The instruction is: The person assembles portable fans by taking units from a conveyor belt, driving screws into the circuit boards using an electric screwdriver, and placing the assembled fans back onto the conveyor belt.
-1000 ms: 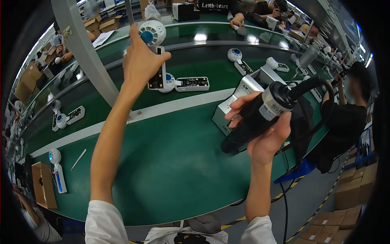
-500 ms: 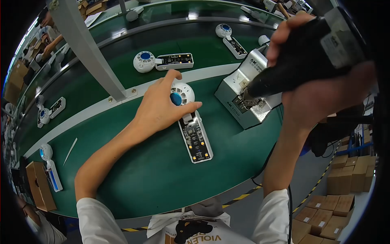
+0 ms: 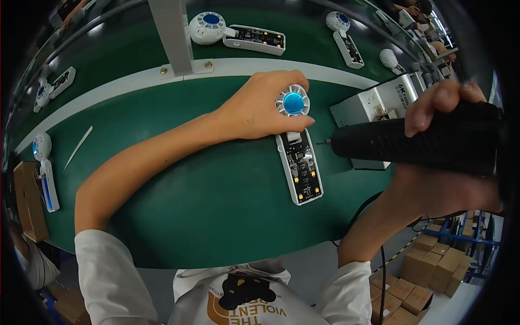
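My left hand (image 3: 265,103) is closed around the round white head of a handheld device (image 3: 303,168), its thumb and fingers on either side of the rim. A blue disc shows in the middle of that head. Below it, the device's handle lies on the green worktop (image 3: 206,184) with its circuit board uncovered. In my right hand (image 3: 428,179) is a black electric screwdriver (image 3: 379,142), held almost level. Its thin bit points left, just to the right of the board and apart from it. Whether a screw sits on the bit I cannot tell.
A silver screw feeder (image 3: 360,111) stands behind the screwdriver. Similar devices (image 3: 254,39) lie beyond the white rail, and another (image 3: 47,179) is at far left near a cardboard box (image 3: 30,200) and a thin white stick (image 3: 79,147). A black cable (image 3: 364,211) hangs at right.
The screwdriver has come away from the screw feeder and swung down toward the device, its bit now pointing at the board. My view has shifted; my left hand keeps hold of the device's head.
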Demonstrator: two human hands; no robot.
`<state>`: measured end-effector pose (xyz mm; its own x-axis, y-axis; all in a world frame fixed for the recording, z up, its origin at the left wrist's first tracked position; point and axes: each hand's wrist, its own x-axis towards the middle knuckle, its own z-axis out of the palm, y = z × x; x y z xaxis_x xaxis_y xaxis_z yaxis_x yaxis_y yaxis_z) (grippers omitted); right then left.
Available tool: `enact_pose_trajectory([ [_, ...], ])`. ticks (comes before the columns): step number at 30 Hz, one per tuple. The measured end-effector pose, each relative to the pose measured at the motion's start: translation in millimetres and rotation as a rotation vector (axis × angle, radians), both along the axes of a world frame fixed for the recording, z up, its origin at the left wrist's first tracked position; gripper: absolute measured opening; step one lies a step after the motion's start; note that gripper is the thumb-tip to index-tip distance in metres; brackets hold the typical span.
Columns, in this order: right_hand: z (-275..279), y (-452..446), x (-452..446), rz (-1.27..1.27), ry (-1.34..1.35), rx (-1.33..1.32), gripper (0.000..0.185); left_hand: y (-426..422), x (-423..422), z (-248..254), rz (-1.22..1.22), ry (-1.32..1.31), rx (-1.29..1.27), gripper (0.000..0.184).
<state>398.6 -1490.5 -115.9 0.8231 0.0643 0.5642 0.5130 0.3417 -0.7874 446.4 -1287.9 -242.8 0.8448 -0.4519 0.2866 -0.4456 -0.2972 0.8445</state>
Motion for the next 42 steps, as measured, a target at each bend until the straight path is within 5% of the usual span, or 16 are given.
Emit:
enact_pose_trajectory([
  [26, -6, -1, 15, 0.122, 0.074, -0.123, 0.093, -13, 1, -13, 0.054, -0.107, -0.062, 0.043],
  [31, 9, -72, 27, 0.089, 0.069, -0.154, 0.093, -37, 5, -23, 0.158, -0.183, -0.193, 0.040],
  [36, 22, -109, 23, 0.030, 0.038, -0.221, 0.093, -48, 12, -31, 0.163, -0.344, -0.063, 0.035],
  [39, 32, -136, 23, 0.000, 0.022, -0.253, 0.093, -54, 21, -28, 0.149, -0.118, -0.028, 0.035],
  [42, 58, -129, 7, -0.026, -0.005, -0.297, 0.093, -25, 5, -25, 0.234, -0.220, 0.008, 0.037],
])
